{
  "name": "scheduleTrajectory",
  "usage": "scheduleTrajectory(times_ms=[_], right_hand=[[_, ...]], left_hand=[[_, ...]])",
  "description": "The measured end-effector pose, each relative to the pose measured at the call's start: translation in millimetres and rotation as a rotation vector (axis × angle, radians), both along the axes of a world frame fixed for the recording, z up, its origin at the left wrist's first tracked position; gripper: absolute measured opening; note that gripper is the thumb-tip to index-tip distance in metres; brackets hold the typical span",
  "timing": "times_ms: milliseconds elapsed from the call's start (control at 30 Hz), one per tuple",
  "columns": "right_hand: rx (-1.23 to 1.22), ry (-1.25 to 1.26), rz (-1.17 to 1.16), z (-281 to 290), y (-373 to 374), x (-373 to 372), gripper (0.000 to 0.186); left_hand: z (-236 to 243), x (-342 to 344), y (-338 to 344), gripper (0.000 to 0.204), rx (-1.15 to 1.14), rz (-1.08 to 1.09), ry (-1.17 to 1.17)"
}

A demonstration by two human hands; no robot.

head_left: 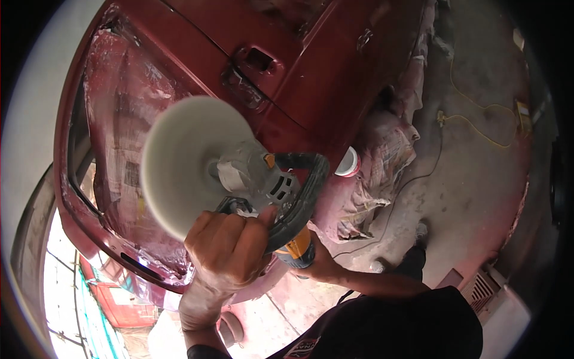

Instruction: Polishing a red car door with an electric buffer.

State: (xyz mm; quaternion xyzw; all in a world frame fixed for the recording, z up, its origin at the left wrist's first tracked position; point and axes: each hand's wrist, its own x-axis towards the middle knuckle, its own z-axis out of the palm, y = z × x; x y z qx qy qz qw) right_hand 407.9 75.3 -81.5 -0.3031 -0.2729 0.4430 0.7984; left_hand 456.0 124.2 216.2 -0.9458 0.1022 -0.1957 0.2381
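A polisher point(293, 248) with a grey head, an orange-and-black body and a large pale round pad point(182, 164) is in front of me. The pad is blurred as if spinning and lies over the red car body point(323, 90), beside the car's rear window glass point(134, 128). My left hand point(230, 248) is wrapped round the polisher's black loop handle point(311, 185). Behind it, my right hand point(320, 263) grips the orange-and-black body, its fingers mostly hidden. White smears and dust streak the glass and paint.
Newspaper and plastic masking point(371, 191) hangs along the car's lower side, with a white-and-red tub point(348, 163) near it. A dark cord point(412, 179) runs over the concrete floor point(478, 161) to a yellow cable point(472, 125). A round dark container point(230, 329) stands below the car.
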Motion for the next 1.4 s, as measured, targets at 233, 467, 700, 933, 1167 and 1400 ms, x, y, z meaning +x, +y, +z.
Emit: scheduleTrajectory(times_ms=[233,467,700,933,1167,1400], right_hand=[[0.043,0.096,-0.026,9,12,8,0.089],[0.021,0.074,-0.084,10,24,23,0.093],[0.063,0.124,-0.088,13,37,33,0.096],[0.067,0.141,-0.056,13,29,13,0.092],[0.018,0.044,-0.118,17,37,36,0.092],[-0.091,-0.004,-0.052,-4,-4,25,0.093]], left_hand=[[-2,15,4,0.023,0.055,-0.041,0.056],[-5,46,-2,0.027,0.07,-0.033,0.07],[-3,65,-2,0.027,0.116,-0.027,0.036],[-8,49,-9,0.032,0.083,-0.007,0.064],[-6,71,-5,0.032,0.071,-0.044,0.055],[-12,22,-10,0.028,-0.002,0.021,0.02]])
